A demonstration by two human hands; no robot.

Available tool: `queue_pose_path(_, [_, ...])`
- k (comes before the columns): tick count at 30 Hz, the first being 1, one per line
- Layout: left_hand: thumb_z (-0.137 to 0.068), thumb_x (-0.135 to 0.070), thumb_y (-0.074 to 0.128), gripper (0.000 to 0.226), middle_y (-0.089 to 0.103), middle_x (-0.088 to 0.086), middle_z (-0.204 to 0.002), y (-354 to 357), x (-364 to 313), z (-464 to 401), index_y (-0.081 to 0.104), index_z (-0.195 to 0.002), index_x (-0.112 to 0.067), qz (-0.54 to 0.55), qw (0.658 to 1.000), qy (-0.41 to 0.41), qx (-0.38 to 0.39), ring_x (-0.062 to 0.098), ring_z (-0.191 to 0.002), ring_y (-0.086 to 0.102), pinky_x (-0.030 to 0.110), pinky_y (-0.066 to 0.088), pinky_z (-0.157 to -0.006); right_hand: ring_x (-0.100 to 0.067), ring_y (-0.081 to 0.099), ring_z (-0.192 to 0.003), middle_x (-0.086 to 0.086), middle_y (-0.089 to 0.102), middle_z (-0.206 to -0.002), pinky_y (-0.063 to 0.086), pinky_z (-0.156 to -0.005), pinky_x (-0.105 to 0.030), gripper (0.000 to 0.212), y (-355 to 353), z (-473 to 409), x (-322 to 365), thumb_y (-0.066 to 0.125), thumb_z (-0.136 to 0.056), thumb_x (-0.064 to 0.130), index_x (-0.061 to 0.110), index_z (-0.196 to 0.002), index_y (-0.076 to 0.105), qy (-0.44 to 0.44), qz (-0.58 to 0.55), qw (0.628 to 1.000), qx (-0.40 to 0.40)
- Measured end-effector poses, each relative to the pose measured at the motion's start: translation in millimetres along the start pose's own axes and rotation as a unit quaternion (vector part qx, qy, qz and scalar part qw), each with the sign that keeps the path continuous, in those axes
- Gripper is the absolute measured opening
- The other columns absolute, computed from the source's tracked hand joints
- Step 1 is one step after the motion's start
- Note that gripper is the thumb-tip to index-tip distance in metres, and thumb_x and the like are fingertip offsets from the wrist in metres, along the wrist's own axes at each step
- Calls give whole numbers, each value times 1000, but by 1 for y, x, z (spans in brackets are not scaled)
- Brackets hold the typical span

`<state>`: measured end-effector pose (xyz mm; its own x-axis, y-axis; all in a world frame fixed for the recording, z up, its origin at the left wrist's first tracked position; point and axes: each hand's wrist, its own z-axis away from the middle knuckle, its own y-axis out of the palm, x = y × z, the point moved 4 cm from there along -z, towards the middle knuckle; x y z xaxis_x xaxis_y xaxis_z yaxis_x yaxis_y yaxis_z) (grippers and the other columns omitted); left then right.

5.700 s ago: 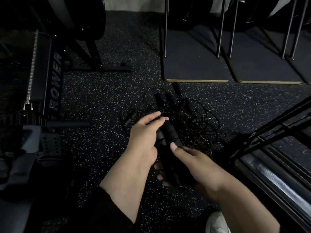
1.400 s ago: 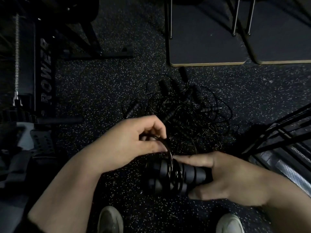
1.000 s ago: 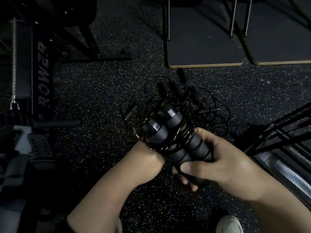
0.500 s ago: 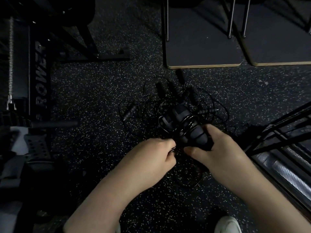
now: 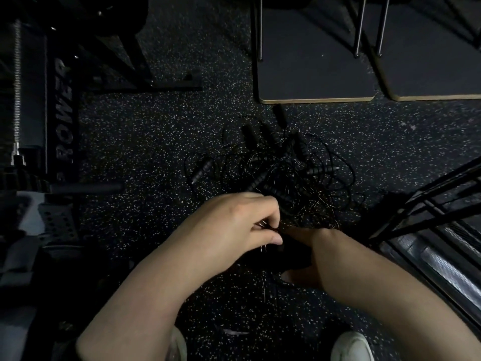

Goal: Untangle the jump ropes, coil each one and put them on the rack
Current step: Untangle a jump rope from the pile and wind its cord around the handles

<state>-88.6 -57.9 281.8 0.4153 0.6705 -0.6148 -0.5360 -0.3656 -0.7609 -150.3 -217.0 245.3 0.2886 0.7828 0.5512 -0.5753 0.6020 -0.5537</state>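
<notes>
Lowered handles [image 5: 289, 252] (dim) lie crosswise between hands.

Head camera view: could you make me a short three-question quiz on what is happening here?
1. True or false: the tangled pile of thin black jump ropes lies on the dark speckled rubber floor.
2. What does the left hand pinch? A) thin black cord B) a white shoe C) a metal chain
3. Fill in: the right hand grips dark ____, largely in shadow.

Key: 1 true; 2 A; 3 handles, though only dimly visible.
</notes>
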Motion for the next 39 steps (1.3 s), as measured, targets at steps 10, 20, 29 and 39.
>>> queue_pose_path(10, [-77,-31,80,11,67,-14,-67,-2,20,-1,74,-80,-23,287,956,-34,53,-6,-65,58,11,46,-64,-13,75,-98,4,80,-100,57,-98,-42,35,-4,17,14,91,-74,36,37,-106,75,-104,-214,965,107])
queue_pose_path(20, [-85,-2,75,31,72,-5,-78,31,53,-1,78,-83,-33,446,877,-166,-65,14,-78,67,27,50,-64,-31,67,-62,-11,75,-90,55,-47,-34,59,-21,18,15,97,-58,42,44,-106,63,-184,-475,860,-25])
queue_pose_path(29, [-98,-24,56,42,46,-5,-49,27,25,-8,56,-56,-14,245,946,-205,-49,16,-48,39,30,31,-52,-28,75,-71,-3,79,-88,60,-60,-46,40,-28,14,11,81,-67,37,47,-104,72,-113,-442,870,-189])
queue_pose_path(39, [-98,-32,61,18,63,2,-64,20,17,-3,72,-86,-24,68,991,-110,-47,10,-43,39,26,30,-41,7,70,-83,29,66,-97,50,-58,-9,64,-31,5,-16,73,-69,64,52,-128,53,-3,-245,936,-255])
